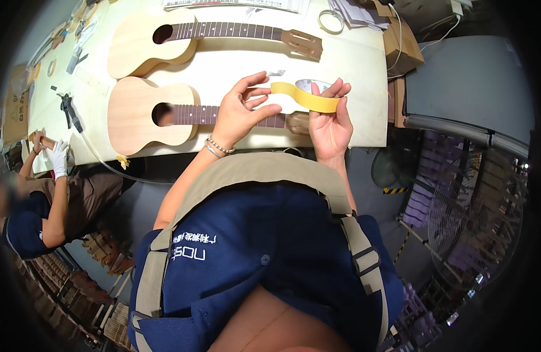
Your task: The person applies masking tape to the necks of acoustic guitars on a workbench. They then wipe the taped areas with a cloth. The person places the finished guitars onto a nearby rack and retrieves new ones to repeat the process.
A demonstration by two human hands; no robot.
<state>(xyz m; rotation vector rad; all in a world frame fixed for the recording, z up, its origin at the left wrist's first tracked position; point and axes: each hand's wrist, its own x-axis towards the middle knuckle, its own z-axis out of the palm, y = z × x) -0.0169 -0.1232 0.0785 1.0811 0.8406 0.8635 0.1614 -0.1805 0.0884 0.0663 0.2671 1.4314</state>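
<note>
A roll of yellow masking tape (317,88) is in my right hand (329,120), held above the table's near edge. My left hand (241,111) pinches the free end of the tape strip (294,94), which is pulled out between the two hands. Under my hands lies an unfinished wooden ukulele (147,114) with a dark fretboard, its neck pointing right. Its headstock is partly hidden behind my hands. A second unfinished ukulele (159,41) lies farther back on the pale table (364,64).
A tape ring (331,20) and papers lie at the table's far edge. A cardboard box (402,44) sits at the right. Tools and a hose (77,123) lie at the left. Another person (47,193) in a white glove sits at the left. A floor fan (475,217) stands at the right.
</note>
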